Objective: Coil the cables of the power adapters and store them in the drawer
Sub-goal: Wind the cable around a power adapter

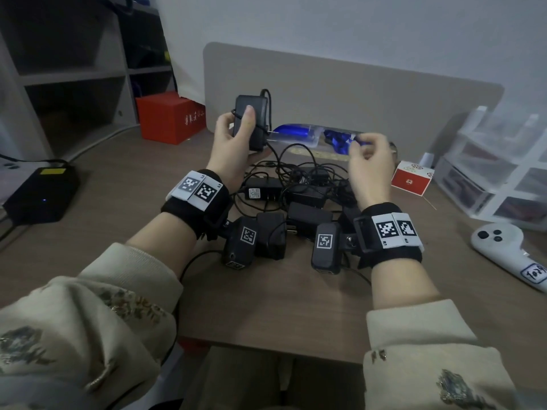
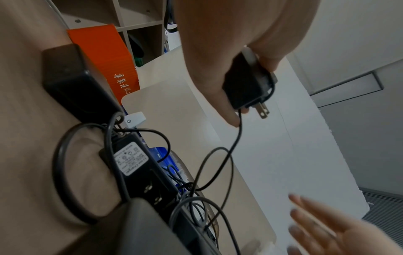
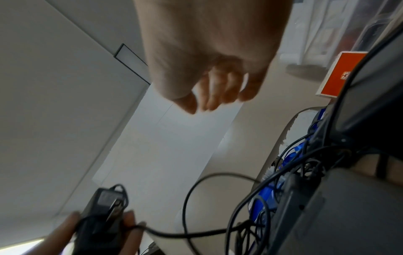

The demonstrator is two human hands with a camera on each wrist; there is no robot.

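The left hand (image 1: 233,143) grips one power adapter (image 1: 250,121) upright above the table (image 1: 281,306), its cable (image 2: 220,165) trailing down toward the right hand (image 1: 370,164), which hangs just beside it, loosely curled and empty.

Black power adapter (image 1: 249,122) with black cables (image 1: 296,173), red box (image 1: 170,116), blue bag (image 1: 310,136), brown desk (image 1: 266,306).

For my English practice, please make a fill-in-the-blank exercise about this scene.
1. The left hand grips a black power ___.
2. The right hand holds ___.
3. The small red box lies on the ___ side of the adapter pile.

Missing words: adapter; nothing; right
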